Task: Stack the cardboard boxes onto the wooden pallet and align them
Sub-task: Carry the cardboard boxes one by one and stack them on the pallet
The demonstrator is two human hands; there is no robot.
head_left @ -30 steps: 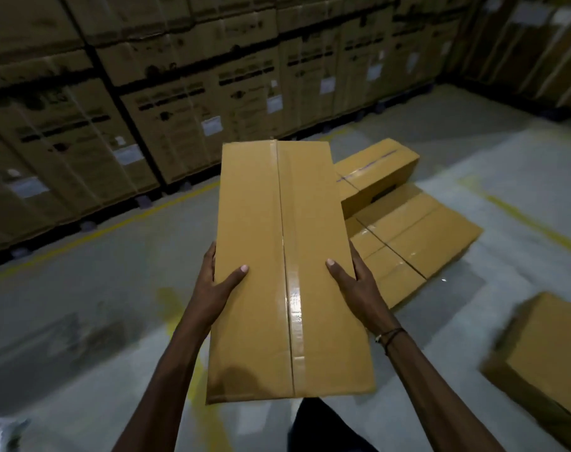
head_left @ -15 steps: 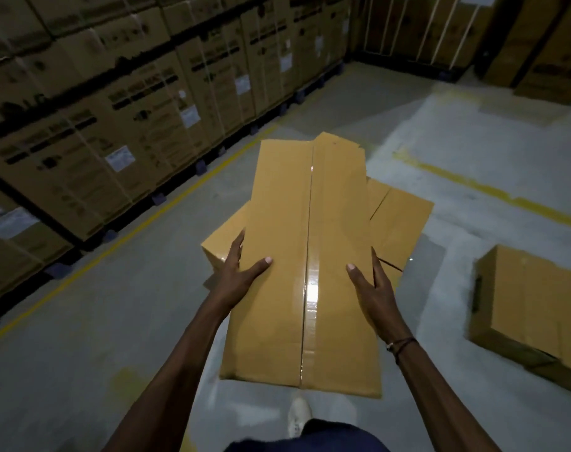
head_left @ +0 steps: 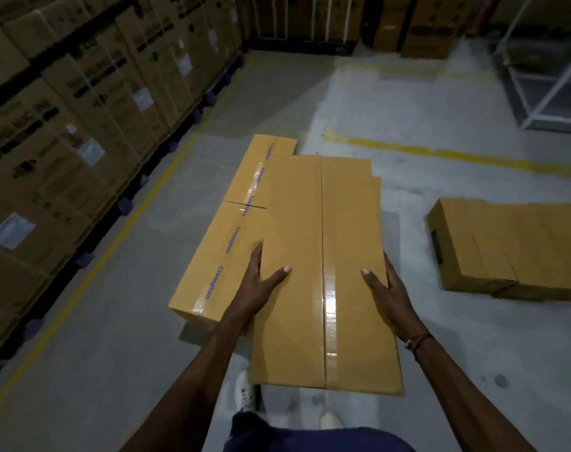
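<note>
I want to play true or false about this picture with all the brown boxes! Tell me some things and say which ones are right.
1. Both hands hold the long tan cardboard box, the left hand and the right hand on opposite sides. True.
2. The held box has a strip of clear shiny tape along its top. True.
3. The flat tan boxes with purple lettering on their tape lie to the right of the held box. False: they lie to its left, on the floor side by the yellow line.
4. The separate tan box on the grey floor is being touched by a hand. False: it lies alone at the right.
5. A red ball sits on the floor. False: none is visible.
</note>
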